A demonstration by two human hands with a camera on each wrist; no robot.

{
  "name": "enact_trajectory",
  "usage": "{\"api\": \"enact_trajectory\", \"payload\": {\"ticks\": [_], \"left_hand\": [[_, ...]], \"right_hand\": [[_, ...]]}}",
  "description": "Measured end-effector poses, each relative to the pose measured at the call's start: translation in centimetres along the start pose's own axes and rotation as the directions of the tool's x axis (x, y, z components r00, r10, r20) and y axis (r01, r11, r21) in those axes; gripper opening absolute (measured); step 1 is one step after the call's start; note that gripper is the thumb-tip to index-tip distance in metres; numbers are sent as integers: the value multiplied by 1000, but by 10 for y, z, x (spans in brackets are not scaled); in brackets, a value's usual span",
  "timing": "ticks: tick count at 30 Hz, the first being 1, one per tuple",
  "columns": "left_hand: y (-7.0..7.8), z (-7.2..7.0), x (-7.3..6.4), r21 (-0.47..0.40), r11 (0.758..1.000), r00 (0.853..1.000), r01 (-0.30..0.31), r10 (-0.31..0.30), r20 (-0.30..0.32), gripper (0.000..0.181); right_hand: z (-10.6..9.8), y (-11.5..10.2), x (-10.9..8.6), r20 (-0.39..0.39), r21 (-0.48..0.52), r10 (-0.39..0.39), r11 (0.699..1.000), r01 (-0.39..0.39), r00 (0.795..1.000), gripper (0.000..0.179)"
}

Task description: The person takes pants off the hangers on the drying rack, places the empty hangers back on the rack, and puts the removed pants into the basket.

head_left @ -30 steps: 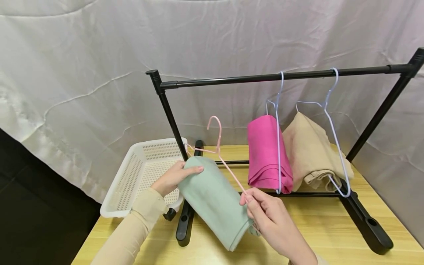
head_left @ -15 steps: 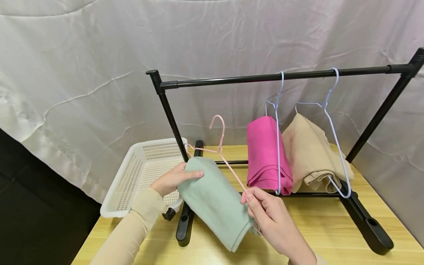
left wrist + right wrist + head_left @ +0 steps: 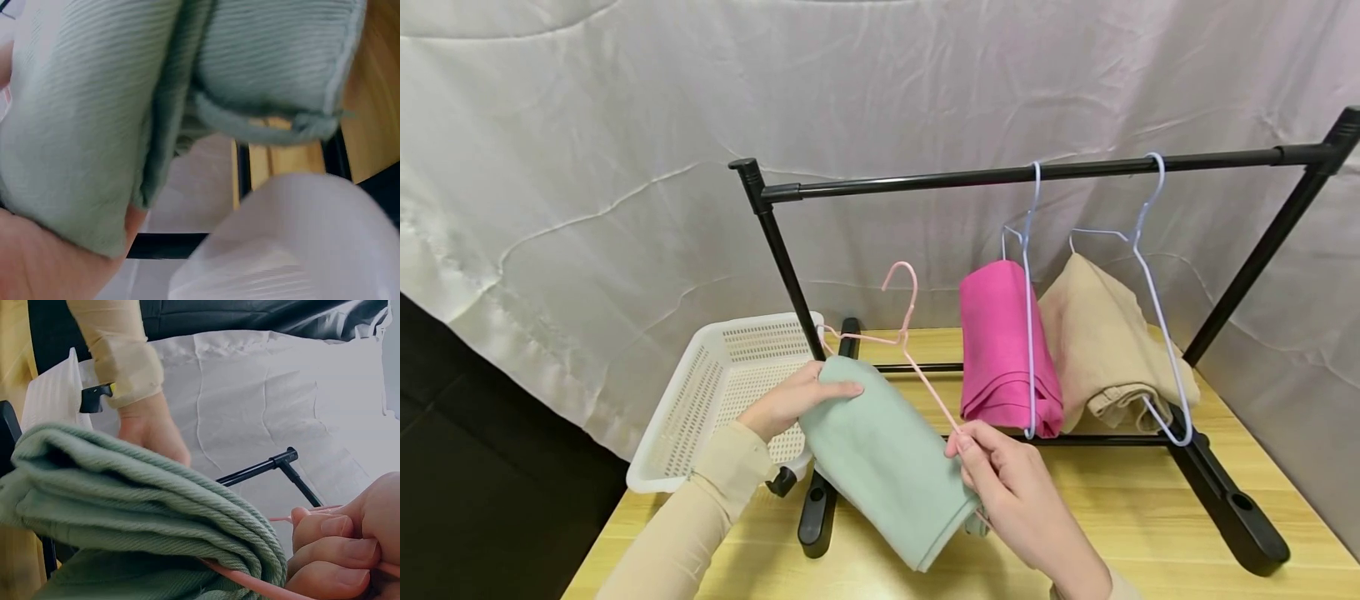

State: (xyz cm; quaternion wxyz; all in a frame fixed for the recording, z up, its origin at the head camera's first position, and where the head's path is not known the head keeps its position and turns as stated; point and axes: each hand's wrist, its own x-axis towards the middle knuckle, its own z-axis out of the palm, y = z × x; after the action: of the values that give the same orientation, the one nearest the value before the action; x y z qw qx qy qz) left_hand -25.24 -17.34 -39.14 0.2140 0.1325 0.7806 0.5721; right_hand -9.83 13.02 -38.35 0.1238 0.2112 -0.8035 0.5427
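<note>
Folded green cloth (image 3: 887,462), several layers thick, drapes over the bar of a pink hanger (image 3: 925,379). My left hand (image 3: 793,400) grips the cloth's upper left end, thumb on top; its fingers are hidden behind the fabric. In the left wrist view the green cloth (image 3: 81,112) fills the upper left, over part of the hand. With curled fingers my right hand (image 3: 1018,496) holds the hanger's lower right corner, beside the cloth's right end. The right wrist view shows the cloth's folded edges (image 3: 150,500) and the pink bar (image 3: 250,584) running under them.
A black rack (image 3: 917,181) carries two lavender hangers, one with magenta cloth (image 3: 1000,342), one with beige cloth (image 3: 1097,333). On the left sits a white perforated basket (image 3: 677,408) on the wooden table (image 3: 1120,533). A pale curtain (image 3: 625,167) hangs behind.
The hanger's hook has shifted slightly to the right and tilted that way. Both hands keep their hold, and the green cloth has barely moved.
</note>
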Motion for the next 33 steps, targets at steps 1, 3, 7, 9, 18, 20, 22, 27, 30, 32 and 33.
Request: {"api": "enact_trajectory", "payload": {"ticks": [1, 3, 7, 9, 18, 20, 22, 27, 30, 32, 33], "left_hand": [[2, 1, 0, 15, 1000, 1000, -7, 7, -12, 22], [8, 2, -2, 39, 999, 999, -19, 21, -35, 21], [21, 3, -5, 82, 996, 996, -37, 43, -80, 20], [27, 3, -6, 106, 993, 994, -43, 53, -97, 22], [52, 2, -11, 227, 971, 985, -73, 106, -136, 33], [56, 1, -14, 250, 965, 983, -76, 116, -146, 32], [60, 1, -17, 264, 961, 981, -80, 124, -153, 31], [69, -1, -24, 275, 956, 979, -104, 147, -140, 25], [72, -3, -27, 284, 951, 978, -123, 166, -129, 22], [75, -3, -30, 295, 946, 976, -134, 179, -128, 22], [76, -3, -32, 302, 943, 974, -142, 188, -129, 22]], "right_hand": [[0, 0, 0, -2, -4, 5, 1000, -5, 1000, 22], [1, 1, 0, -17, -28, 10, 1000, -11, 1000, 22], [3, 2, 1, -43, -89, 28, 996, -31, 999, 21], [4, 3, 2, -48, -109, 41, 993, -46, 998, 22], [8, 9, 4, -52, -108, 79, 991, -84, 996, 24], [8, 10, 4, -58, -111, 66, 991, -72, 996, 24], [9, 12, 5, -73, -128, 40, 991, -49, 997, 24], [11, 14, 6, -111, -174, -30, 985, 10, 993, 24], [13, 16, 7, -124, -187, -44, 982, 21, 991, 24], [14, 16, 8, -133, -198, -48, 980, 21, 990, 24], [14, 17, 8, -138, -200, -47, 980, 18, 989, 24]]}}
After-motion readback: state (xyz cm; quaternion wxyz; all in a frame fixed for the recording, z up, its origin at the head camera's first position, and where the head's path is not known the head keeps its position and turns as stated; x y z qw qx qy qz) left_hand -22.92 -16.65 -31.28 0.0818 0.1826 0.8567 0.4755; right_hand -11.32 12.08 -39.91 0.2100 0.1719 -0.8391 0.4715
